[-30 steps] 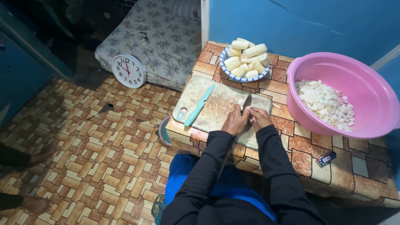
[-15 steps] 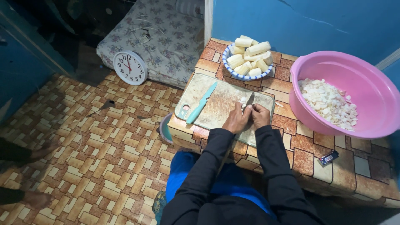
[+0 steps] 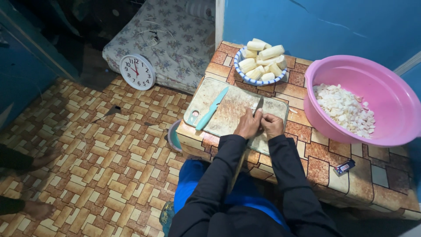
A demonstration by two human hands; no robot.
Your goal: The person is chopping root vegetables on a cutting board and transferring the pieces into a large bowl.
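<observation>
blue wall [image 3: 333, 26], patterned tile floor [image 3: 87, 153], floral mattress [image 3: 171, 48], wall clock [image 3: 137, 72]

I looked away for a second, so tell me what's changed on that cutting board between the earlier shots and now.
Hardly anything. The left hand and right hand stay pressed together on the cutting board, with the dark knife blade between them as before; nothing was picked up or let go. The teal knife, the bowl of peeled pieces and the pink basin of chopped bits have not moved.
</observation>
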